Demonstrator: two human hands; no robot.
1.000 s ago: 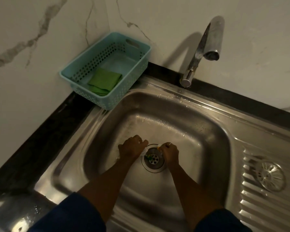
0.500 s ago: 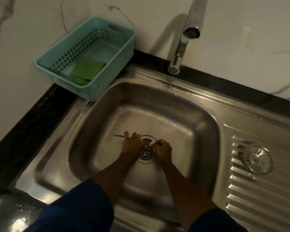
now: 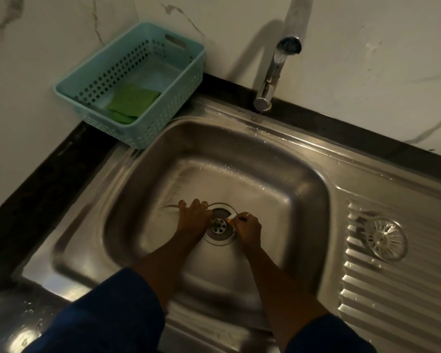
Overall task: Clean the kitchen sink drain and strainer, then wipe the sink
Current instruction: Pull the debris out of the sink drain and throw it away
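Note:
The steel sink point(image 3: 278, 174) has its round drain point(image 3: 220, 228) open in the middle of the basin floor. My left hand point(image 3: 192, 217) lies flat on the basin floor just left of the drain, fingers spread, holding nothing. My right hand point(image 3: 248, 228) is at the drain's right rim, closed around a small tool point(image 3: 231, 219) with a pale yellowish handle; its tip reaches over the drain holes, where a bit of green shows. The round metal strainer point(image 3: 385, 238) lies apart on the ribbed drainboard at the right.
A teal plastic basket point(image 3: 163, 103) stands at the sink's back left corner with a green cloth point(image 3: 131, 101) inside. The chrome tap point(image 3: 278, 59) rises behind the basin; no water runs. A black counter edge point(image 3: 43, 179) borders the sink on the left.
My left hand has gone from a loose fist to a flat, spread hand beside the drain. My right hand stays at the drain's right rim with the tool. The view has shifted slightly.

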